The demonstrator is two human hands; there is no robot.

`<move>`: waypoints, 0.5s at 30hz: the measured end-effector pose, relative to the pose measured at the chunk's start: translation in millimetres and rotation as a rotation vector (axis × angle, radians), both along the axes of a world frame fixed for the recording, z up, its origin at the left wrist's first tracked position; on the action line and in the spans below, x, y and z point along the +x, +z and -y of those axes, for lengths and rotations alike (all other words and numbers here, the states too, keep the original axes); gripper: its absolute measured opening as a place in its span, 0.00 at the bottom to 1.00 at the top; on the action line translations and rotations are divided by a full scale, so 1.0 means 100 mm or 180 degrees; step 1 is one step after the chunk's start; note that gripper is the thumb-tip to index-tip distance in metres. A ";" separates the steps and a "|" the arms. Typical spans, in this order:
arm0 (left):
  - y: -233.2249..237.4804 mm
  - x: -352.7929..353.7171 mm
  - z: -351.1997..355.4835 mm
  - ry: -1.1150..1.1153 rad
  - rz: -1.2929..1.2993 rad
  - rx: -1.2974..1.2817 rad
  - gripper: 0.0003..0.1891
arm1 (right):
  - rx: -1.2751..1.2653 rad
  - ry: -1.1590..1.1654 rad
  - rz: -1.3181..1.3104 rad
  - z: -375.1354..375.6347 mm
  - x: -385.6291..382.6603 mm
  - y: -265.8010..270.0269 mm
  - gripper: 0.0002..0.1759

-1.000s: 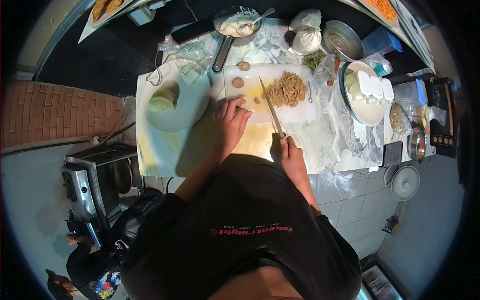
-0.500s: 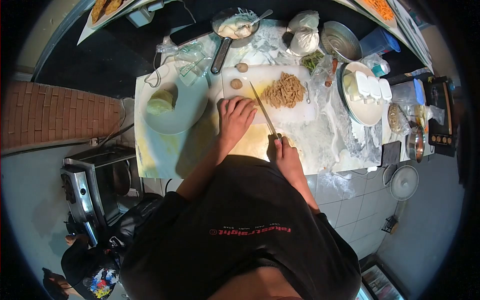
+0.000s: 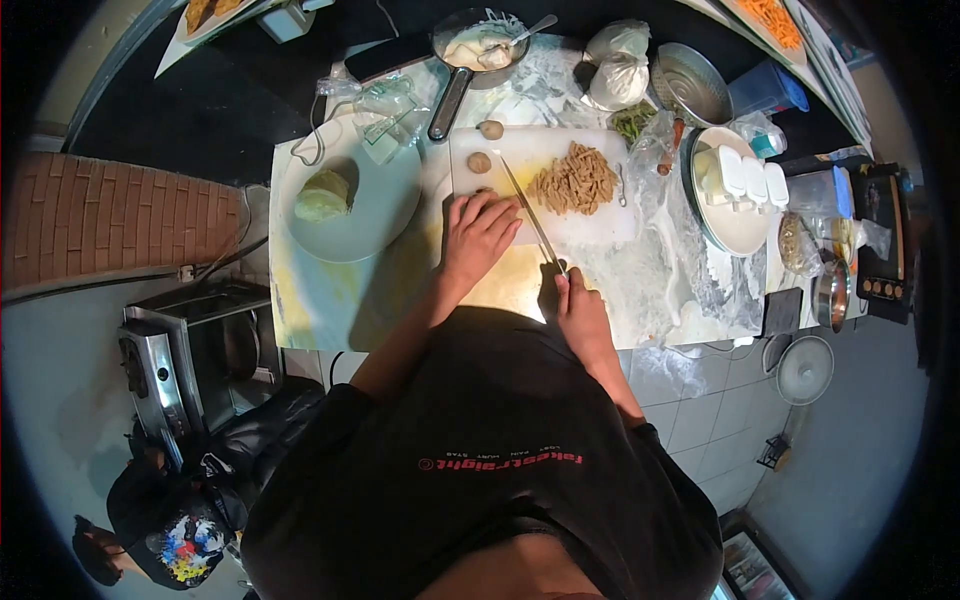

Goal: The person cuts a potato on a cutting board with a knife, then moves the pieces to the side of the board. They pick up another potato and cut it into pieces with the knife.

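On the white cutting board (image 3: 608,228), my left hand (image 3: 480,240) rests with bent fingertips pressed over a brown piece of food (image 3: 512,203), mostly hidden beneath them. My right hand (image 3: 583,310) grips a long knife (image 3: 533,210) by its handle. The blade slants across the board, tip pointing away from me, close beside my left fingertips. Right of the blade lies a pile of brown cut strips (image 3: 573,180). One small brown ball (image 3: 479,162) sits near the board's left edge, and another brown ball (image 3: 491,130) is at its far edge.
On the left, a large plate (image 3: 390,215) holds a cut cabbage (image 3: 322,196). A pan of white batter (image 3: 480,52) with a spoon stands at the back. Farther right are a bag of white powder (image 3: 617,80), a metal bowl (image 3: 690,85) and a plate with white-lidded containers (image 3: 735,240). Another person crouches lower left.
The knife and my right hand have shifted slightly right, and the blade looks more edge-on. My left hand stays on the food. The person at lower left has moved a little.
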State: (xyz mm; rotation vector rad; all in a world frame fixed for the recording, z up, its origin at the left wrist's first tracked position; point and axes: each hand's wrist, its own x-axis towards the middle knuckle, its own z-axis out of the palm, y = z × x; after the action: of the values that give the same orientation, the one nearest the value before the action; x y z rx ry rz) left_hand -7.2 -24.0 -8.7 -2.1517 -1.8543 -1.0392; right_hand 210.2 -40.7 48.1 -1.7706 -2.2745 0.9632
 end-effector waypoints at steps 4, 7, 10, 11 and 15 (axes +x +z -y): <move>0.02 0.00 0.00 -0.0009 -0.0004 -0.0033 0.13 | -0.0015 0.0060 -0.0029 0.00 0.01 -0.04 0.17; 0.01 0.00 0.00 -0.0008 -0.0023 -0.0013 0.13 | 0.0002 0.0095 0.0031 0.00 0.00 -0.04 0.18; 0.00 0.00 0.00 -0.0012 -0.0027 0.0018 0.13 | -0.0019 0.0111 0.0189 0.01 -0.03 -0.04 0.18; 0.01 0.00 0.00 -0.0019 -0.0027 0.0017 0.13 | -0.0048 0.0102 0.0299 0.01 -0.05 -0.04 0.19; 0.01 0.00 -0.01 -0.0038 0.0037 -0.0010 0.12 | -0.0099 0.0080 0.0376 0.03 -0.11 -0.04 0.20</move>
State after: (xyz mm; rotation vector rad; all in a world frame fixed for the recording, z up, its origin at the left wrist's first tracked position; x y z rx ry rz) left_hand -7.6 -23.0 -7.6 -2.1657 -1.8518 -1.0540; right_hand 199.5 -44.2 44.1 -1.8633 -2.3696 0.9263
